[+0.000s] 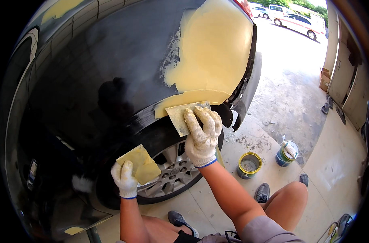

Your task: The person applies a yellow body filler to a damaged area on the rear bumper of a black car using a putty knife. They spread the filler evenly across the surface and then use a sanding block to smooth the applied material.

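A dark car's rear side panel (144, 60) fills the upper left, with a broad patch of yellow body filler (217, 48) on it. In a gloved grip, my right hand (204, 135) presses a flat filler spreader (178, 117) against the lower edge of the patch, just above the wheel arch. Lower and to the left, my left hand (124, 178), also gloved, holds a second flat plate (141, 164) smeared with yellow filler. That plate is in front of the car's wheel (172, 172), apart from the panel.
Two cans, an open one (249, 164) and a blue one (287, 154) with a white tube (290, 149) on top, stand on the floor to the right. A loose bumper edge (249, 89) juts beside the panel. Shoes (340, 113) and a cardboard box (325, 79) lie by the wall.
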The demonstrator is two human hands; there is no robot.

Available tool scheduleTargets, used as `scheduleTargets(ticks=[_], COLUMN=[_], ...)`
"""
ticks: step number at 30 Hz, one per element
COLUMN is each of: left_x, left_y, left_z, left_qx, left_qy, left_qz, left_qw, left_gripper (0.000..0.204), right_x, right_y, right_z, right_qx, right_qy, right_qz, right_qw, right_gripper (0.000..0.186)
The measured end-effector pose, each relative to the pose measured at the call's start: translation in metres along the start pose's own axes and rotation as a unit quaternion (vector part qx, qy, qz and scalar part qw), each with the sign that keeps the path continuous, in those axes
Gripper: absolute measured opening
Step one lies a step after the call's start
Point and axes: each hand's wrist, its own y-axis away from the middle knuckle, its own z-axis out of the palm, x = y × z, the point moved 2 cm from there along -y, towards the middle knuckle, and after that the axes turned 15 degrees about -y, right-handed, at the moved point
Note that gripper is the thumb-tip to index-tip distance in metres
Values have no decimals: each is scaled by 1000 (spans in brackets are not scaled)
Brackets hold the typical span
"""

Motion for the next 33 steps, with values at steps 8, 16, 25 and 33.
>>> scheduleTargets(ticks=[8, 16, 25, 33], left_x=[-5, -17, 5, -7], left_y=[-1, 1, 0, -8], left_z=[4, -6, 4, 0], left_qx=[19, -1, 48, 40], left_qy=[0, -11, 100, 177], left_qz=[-12, -1, -48, -60], left_qw=[1000, 1000, 993, 982], left_gripper=[30, 32, 34, 41], right_x=[-10, -20, -37, -24], right_y=[-6, -24, 6, -3], right_z=[21, 21, 5, 34], right_qx=[-29, -34, -73, -63], right_qy=[-16, 8, -17, -45], right_qz=[-27, -36, -19, -77], right_qw=[999, 999, 997, 994], right_gripper=[62, 59, 55, 58])
